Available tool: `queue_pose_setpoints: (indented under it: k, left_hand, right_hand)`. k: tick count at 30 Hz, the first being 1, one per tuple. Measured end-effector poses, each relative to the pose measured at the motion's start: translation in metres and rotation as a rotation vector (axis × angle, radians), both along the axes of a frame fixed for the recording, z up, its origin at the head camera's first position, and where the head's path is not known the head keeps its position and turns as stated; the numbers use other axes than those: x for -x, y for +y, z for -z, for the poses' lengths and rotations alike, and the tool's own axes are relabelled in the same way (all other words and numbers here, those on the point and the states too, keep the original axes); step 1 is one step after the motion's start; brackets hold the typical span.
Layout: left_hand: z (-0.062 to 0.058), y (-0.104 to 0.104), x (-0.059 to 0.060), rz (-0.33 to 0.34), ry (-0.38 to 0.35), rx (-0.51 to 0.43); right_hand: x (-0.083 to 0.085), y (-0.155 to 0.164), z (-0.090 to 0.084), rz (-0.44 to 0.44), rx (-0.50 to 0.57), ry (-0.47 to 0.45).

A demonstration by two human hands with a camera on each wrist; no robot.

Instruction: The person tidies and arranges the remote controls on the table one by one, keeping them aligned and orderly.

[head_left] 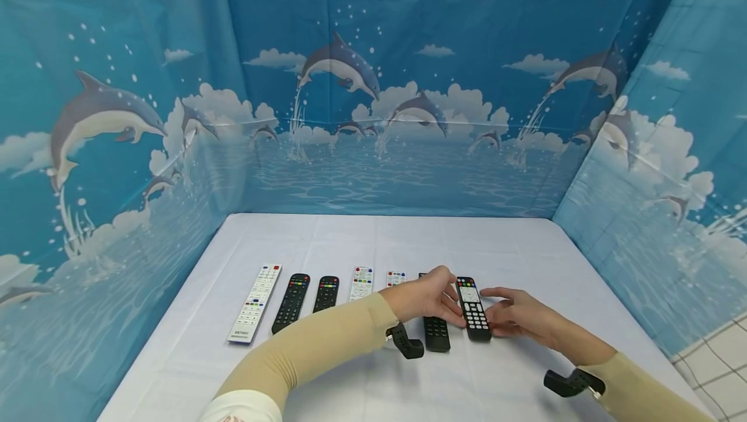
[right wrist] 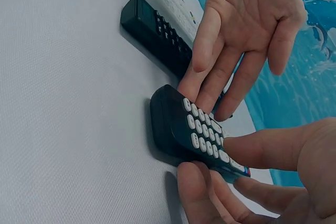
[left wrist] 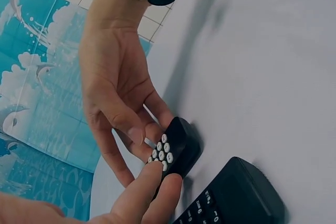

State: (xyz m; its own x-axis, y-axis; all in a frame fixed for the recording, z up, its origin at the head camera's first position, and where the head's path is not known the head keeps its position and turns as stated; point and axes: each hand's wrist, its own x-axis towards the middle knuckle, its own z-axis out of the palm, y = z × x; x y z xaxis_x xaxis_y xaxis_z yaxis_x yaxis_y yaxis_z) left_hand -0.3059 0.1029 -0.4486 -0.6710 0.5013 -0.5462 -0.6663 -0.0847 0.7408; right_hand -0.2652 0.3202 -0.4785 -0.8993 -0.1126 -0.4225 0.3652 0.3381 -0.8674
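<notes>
A black remote (head_left: 473,310) with white number keys lies at the right end of a row of remotes on the white table (head_left: 502,247). My left hand (head_left: 452,308) reaches over the neighbouring black remote (head_left: 436,334), and its straight fingers (right wrist: 210,77) touch the far long side of the key-faced remote (right wrist: 178,124). My right hand (head_left: 503,319) pinches this remote (left wrist: 178,148) from the other side, with its thumb (right wrist: 252,150) on the key face and a finger (right wrist: 194,182) along the edge. The remote lies flat on the cloth.
Left of the hands lie a long white remote (head_left: 255,303), two black remotes (head_left: 291,302) (head_left: 326,293) and two shorter white ones (head_left: 361,282) (head_left: 396,277). Blue dolphin-print sheets (head_left: 373,117) wall the table on three sides. Bare cloth (head_left: 467,383) lies at the front.
</notes>
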Motion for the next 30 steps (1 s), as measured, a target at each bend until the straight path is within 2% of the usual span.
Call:
queue_pose_setpoints:
  k: [13, 19, 23, 27, 30]
  left_hand:
    - [0.002, -0.005, 0.004, 0.012, -0.032, -0.021]
    - [0.002, -0.008, 0.004, 0.038, -0.012, -0.026]
    - [0.002, -0.011, 0.005, 0.032, -0.007, -0.036]
    - [-0.002, -0.015, 0.007, 0.035, -0.008, -0.045]
    - [-0.008, -0.02, 0.009, 0.06, 0.02, -0.039]
  right_hand:
    - [0.003, -0.002, 0.0, -0.031, -0.015, -0.013]
    - [0.004, -0.003, -0.002, -0.029, -0.011, -0.023]
    - [0.003, -0.002, -0.005, -0.037, 0.008, -0.026]
    - [0.002, 0.001, -0.013, -0.052, 0.004, -0.016]
    - [0.003, 0.003, -0.022, -0.069, -0.034, 0.007]
